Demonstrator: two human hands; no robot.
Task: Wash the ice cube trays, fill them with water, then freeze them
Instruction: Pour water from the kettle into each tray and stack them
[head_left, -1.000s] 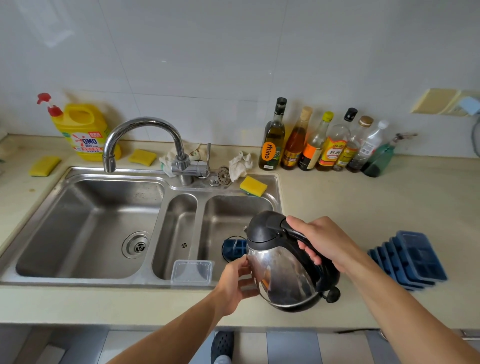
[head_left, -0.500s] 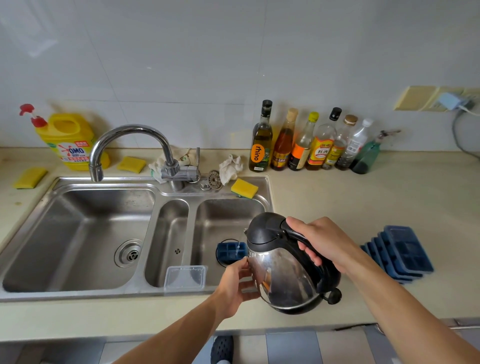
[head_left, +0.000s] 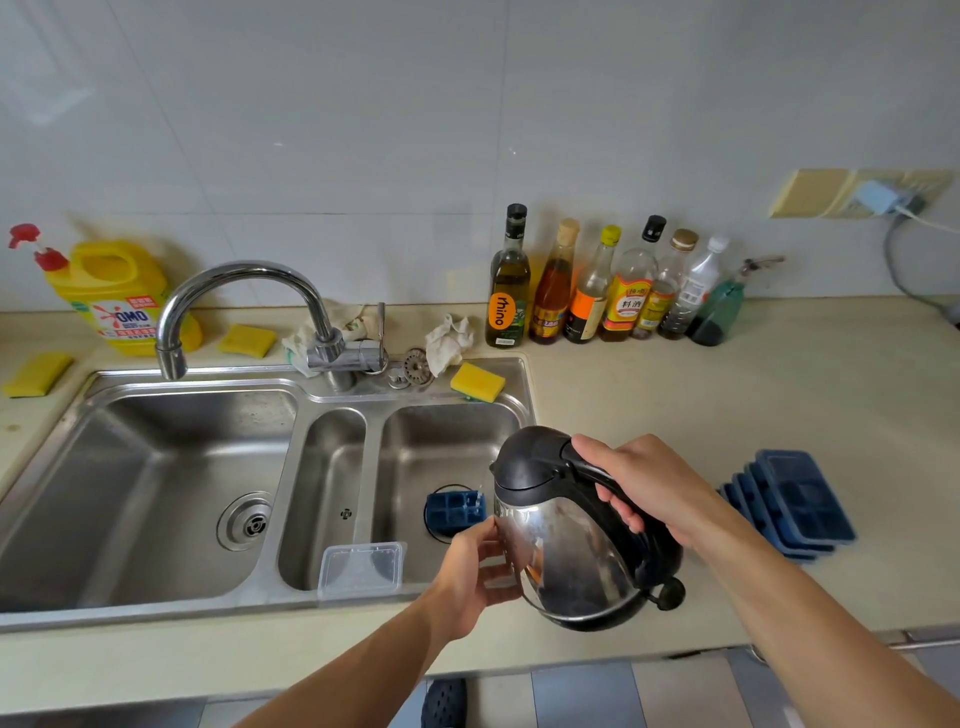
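Right hand (head_left: 660, 488) wraps kettle (head_left: 566, 561) handle, left hand (head_left: 467, 577) fingers flat on its side; ice tray (head_left: 454, 509) sits in right basin (head_left: 447, 441).

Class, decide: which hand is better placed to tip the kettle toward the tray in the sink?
Right. The right hand grips the kettle by its handle, spout toward the tray in the sink; the left hand only touches its steel side.

Blue ice trays (head_left: 792, 499); black-topped silver kettle (head_left: 569, 540); yellow sponge (head_left: 477, 382).
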